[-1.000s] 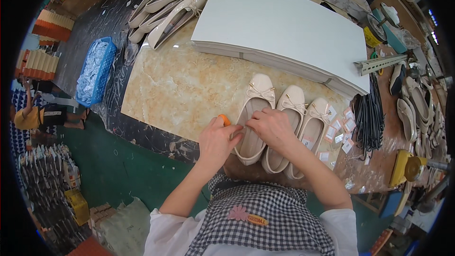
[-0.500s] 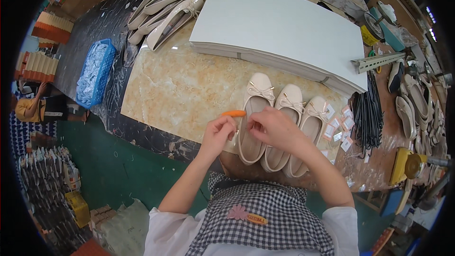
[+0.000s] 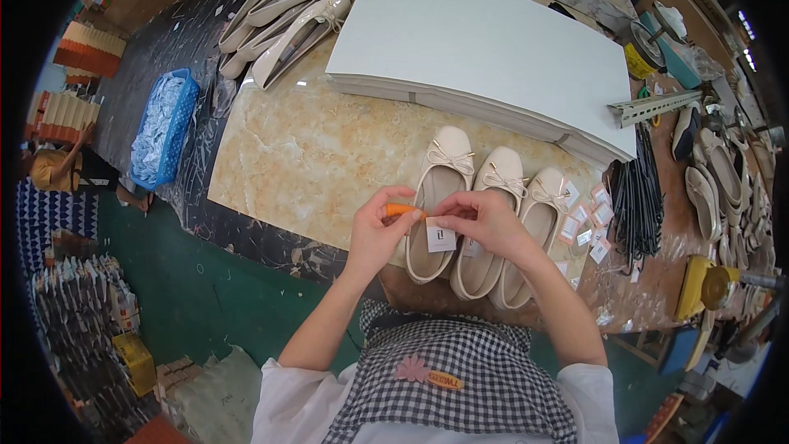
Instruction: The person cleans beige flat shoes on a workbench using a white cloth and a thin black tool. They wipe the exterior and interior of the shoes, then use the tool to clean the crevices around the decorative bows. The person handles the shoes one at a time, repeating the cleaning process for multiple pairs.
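Note:
My left hand (image 3: 376, 226) is closed at the upper left corner of a white paper tag (image 3: 440, 238). An orange sleeve (image 3: 403, 210), apparently a finger cot, lies along its index finger. My right hand (image 3: 485, 218) pinches the top edge of the same tag between thumb and fingertips. Below the tag is a beige ballet flat (image 3: 450, 141) with a bow, its insole partly hidden. Two more beige flats, a middle one (image 3: 503, 163) and a right one (image 3: 548, 185), stand beside it, toes away from me. My right hand covers part of the middle shoe.
Loose tags (image 3: 583, 218) and a bundle of black cords (image 3: 637, 218) lie right of the shoes. A large white stack of sheets (image 3: 485, 33) stands behind them. Further left are more beige flats (image 3: 288, 25) and a blue basket (image 3: 177, 136). Another person (image 3: 57, 168) is at far left.
A white tag now shows between my hands. My right hand has shifted slightly right and down. My left fingers have come in to the tag's corner.

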Demonstrator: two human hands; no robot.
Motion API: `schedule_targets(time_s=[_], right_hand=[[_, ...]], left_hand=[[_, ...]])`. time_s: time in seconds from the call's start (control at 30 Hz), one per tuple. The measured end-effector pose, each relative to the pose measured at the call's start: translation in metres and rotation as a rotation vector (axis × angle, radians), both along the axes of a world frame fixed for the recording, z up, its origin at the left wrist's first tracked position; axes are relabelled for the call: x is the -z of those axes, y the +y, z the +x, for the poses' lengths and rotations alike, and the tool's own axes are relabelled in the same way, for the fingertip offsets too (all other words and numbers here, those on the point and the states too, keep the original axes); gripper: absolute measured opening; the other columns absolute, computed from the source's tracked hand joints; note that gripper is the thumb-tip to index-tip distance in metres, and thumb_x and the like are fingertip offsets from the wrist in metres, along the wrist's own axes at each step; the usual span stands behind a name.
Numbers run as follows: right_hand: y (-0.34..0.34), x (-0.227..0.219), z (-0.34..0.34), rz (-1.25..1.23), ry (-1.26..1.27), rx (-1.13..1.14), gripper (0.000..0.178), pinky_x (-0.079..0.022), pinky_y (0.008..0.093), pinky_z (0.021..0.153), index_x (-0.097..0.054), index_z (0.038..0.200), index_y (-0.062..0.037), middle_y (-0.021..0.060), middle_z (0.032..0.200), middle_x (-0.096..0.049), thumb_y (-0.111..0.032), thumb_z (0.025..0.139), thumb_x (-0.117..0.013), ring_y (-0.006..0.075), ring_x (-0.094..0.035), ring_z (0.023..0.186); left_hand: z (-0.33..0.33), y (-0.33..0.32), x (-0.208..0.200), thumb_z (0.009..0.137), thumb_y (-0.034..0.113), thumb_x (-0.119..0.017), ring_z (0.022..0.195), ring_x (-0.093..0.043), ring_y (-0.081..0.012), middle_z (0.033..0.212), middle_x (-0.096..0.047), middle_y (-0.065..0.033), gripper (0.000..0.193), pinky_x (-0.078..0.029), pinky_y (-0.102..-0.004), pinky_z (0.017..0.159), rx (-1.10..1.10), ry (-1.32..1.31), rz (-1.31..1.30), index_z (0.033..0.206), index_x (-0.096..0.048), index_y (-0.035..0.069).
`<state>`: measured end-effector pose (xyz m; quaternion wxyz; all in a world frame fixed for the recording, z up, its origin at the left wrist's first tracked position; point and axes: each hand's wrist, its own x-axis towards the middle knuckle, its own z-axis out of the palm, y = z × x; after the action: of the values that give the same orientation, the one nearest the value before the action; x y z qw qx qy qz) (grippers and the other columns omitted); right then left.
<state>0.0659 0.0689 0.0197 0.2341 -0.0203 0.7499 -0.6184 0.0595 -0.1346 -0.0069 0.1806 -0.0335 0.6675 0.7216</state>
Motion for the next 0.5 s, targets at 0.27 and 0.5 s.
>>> schedule_targets(time_s=[0.27,0.5], right_hand=[[-0.008,0.006,0.0,0.059,0.047,0.156,0.015,-0.048,0.0242,0.061,-0.069,0.085,-0.0009,0.0031,0.077,-0.066,-0.014,0.081,-0.074,0.0089,-0.059,0.065],[-0.007,0.016,-0.004,-0.003,0.099,0.175,0.017,-0.047,0.0254,0.065,-0.069,0.083,-0.0016,0.0031,0.075,-0.066,-0.016,0.078,-0.076,0.0095,-0.058,0.069]], left_hand=[[0.0,-0.005,0.003,0.086,0.005,-0.068,0.077,-0.064,-0.0072,0.083,-0.071,-0.005,0.012,-0.05,-0.0206,0.069,0.112,0.042,-0.122,0.095,-0.071,-0.002],[0.001,-0.005,0.01,0.086,0.005,-0.067,0.077,-0.064,-0.0074,0.084,-0.07,-0.0048,0.012,-0.05,-0.0205,0.069,0.136,0.043,-0.079,0.095,-0.07,-0.003]])
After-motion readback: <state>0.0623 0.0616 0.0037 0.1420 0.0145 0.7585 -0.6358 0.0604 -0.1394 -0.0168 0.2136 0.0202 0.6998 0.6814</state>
